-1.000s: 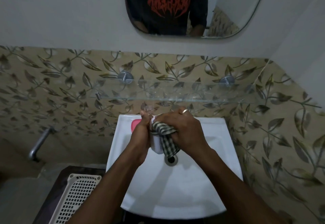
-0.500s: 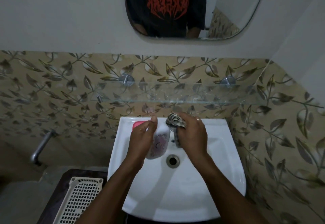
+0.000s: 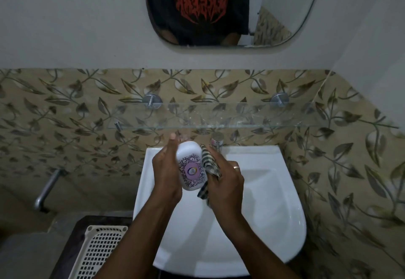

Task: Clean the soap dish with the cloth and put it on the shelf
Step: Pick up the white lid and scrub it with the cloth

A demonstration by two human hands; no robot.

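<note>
My left hand (image 3: 166,169) holds a white oval soap dish (image 3: 191,166) with a purple printed label, upright over the white sink (image 3: 269,213). My right hand (image 3: 228,182) grips a green-and-white checked cloth (image 3: 209,165), pressed against the dish's right side. A glass shelf (image 3: 241,116) on two metal brackets runs along the leaf-patterned wall just above the hands; nothing stands on it.
A chrome tap (image 3: 217,138) sits at the sink's back rim, right of the dish. A white slotted plastic basket (image 3: 96,252) lies at the lower left on a dark surface. A metal pipe (image 3: 47,189) juts from the left wall. A mirror (image 3: 230,9) hangs above.
The cloth has come off the dish face, which now shows its label. My left hand lifted the dish slightly toward the shelf; my right hand moved the cloth to the dish's right edge.
</note>
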